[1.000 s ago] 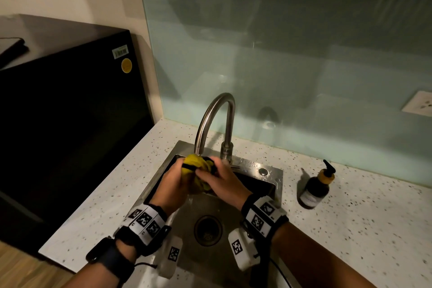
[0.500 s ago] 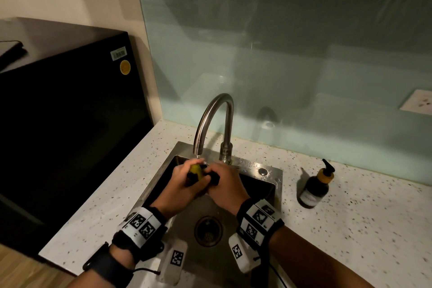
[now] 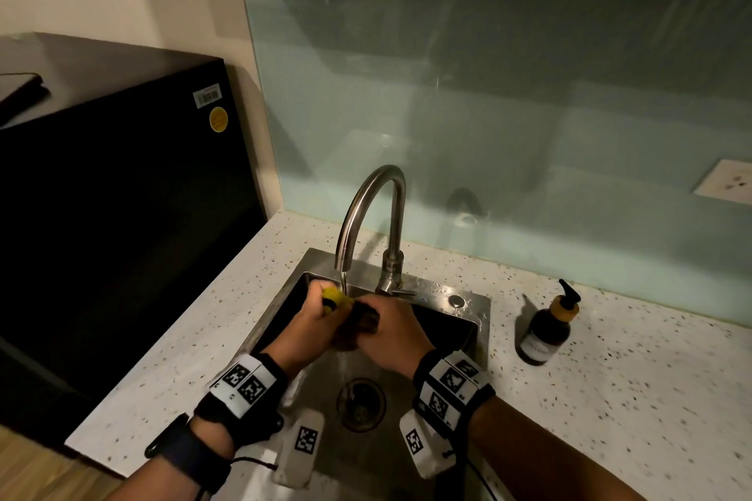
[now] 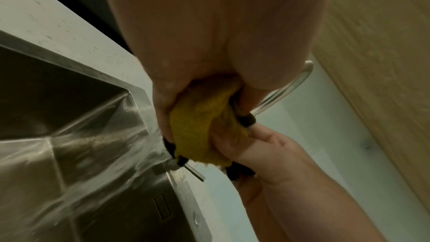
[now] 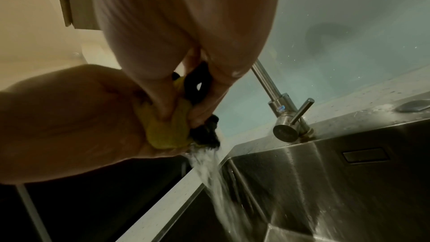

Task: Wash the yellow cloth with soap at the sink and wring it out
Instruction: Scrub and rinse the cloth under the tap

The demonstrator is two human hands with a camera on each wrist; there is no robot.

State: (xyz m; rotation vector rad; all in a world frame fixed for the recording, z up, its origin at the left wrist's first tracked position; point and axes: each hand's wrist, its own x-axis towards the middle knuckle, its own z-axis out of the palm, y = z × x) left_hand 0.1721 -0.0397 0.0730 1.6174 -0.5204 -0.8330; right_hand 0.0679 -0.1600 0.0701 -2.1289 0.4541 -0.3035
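The yellow cloth [image 3: 334, 299] with black trim is bunched tight between both hands over the steel sink [image 3: 468, 307], right under the tap spout [image 3: 342, 262]. My left hand [image 3: 315, 319] grips its left end and my right hand [image 3: 382, 327] grips its right end, fists touching. Close up, the yellow cloth [image 4: 197, 126] bulges out of my left fist, and in the right wrist view the yellow cloth [image 5: 166, 133] is squeezed between fingers with water [image 5: 209, 168] streaming off it into the basin. A thin stream runs from the spout onto the cloth.
A dark soap pump bottle [image 3: 547, 327] stands on the speckled counter [image 3: 610, 399] right of the sink. The tap lever [image 5: 295, 119] points toward the basin. A black appliance [image 3: 114, 195] fills the left side. A glass backsplash rises behind the tap; the drain [image 3: 360, 403] lies below my hands.
The loose bundle of cloth has been squeezed down into a tight wad, with my fists drawn closer together and slightly lower under the spout.
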